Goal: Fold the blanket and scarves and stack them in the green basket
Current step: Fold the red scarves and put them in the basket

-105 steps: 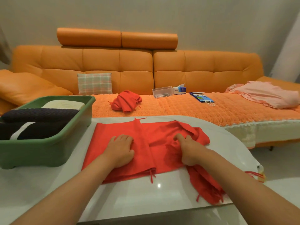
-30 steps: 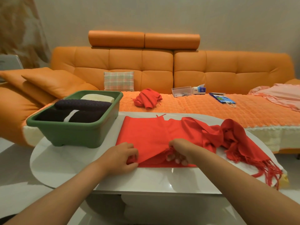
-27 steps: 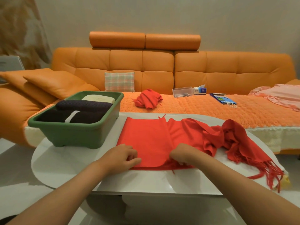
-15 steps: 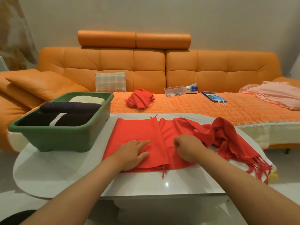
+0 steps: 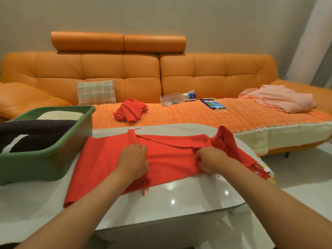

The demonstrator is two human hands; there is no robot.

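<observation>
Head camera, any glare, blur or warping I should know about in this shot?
Head view: light spots glare on the glossy table in front of the scarf; wide-angle distortion bows the sofa back and table edge; the basket at the left edge looks soft; left hand and right hand on the scarf are sharp enough.

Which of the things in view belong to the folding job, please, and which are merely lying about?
For the job: red scarf on the table, pressed by the left hand and pinched by the right hand; crumpled red scarf on the sofa; pink cloth, probably the blanket; green basket.
Lying about: plaid cushion; clear box; tissue box; blue packet.
</observation>
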